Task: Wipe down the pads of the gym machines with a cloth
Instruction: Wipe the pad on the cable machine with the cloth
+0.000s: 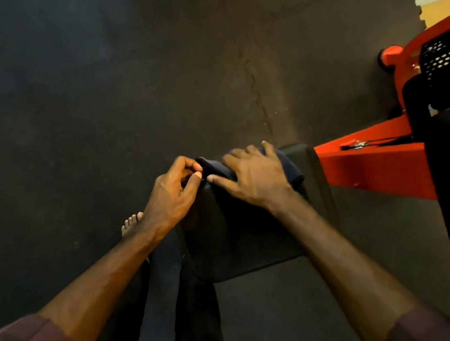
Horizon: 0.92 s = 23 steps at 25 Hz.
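Rubber flooring (84, 92), dark and scuffed, fills most of my view, a faint seam running down its middle. At the right stands the red machine frame (377, 168), with a black perforated panel (436, 59) at the far right. Nearer me is the black seat pad (237, 235), jutting out from the frame toward my legs. The dark cloth (290, 171) lies bunched on the pad's far end. My right hand (255, 174) rests flat on the cloth, fingers spread wide and pressing it down. My left hand (175, 189) is curled just beside it at the pad's left edge, thumb and forefinger pinching a corner of the cloth. My bare toes (131, 223) show on the floor below that wrist. I judge I am straightening the cloth before the wipe proper, so most of this pad is not yet done. What could go wrong: if I tug the corner too hard while my right palm pins the rest, the cloth could bunch or slide off the left edge to the floor, and it would pick up grit there. No containers are in sight, no bucket or spray bottle, so I cannot tell whether the cloth is damp.
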Each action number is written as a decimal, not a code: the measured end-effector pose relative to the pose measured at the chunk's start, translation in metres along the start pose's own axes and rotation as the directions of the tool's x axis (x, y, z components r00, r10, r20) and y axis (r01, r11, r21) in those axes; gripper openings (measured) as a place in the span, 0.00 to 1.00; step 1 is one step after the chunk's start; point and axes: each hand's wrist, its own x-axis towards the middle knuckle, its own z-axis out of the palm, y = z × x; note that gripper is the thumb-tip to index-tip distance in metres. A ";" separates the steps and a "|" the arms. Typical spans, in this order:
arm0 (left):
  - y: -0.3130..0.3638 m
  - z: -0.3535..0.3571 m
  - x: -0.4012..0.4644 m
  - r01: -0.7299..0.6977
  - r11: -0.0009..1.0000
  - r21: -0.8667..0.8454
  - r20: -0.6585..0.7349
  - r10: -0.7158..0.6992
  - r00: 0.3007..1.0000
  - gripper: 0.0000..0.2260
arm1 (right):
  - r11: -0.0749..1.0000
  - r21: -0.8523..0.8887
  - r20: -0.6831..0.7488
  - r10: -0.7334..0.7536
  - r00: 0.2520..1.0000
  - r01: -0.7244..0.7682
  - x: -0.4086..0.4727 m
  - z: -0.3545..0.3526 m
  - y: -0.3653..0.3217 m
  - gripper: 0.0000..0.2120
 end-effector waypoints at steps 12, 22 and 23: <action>0.043 0.033 0.034 -0.114 0.969 0.221 0.347 0.032 0.937 0.17 | 0.856 0.398 -0.248 0.446 0.860 -0.329 -0.026 0.014 0.084 0.24; 0.065 0.061 0.052 -0.161 0.955 0.251 0.403 0.048 0.914 0.20 | 0.674 0.647 -0.271 0.640 0.719 -0.356 -0.033 0.041 0.088 0.28; 0.066 0.063 0.055 -0.165 0.953 0.253 0.416 0.046 0.908 0.20 | 0.682 0.655 -0.279 0.618 0.735 -0.325 -0.041 0.048 0.088 0.28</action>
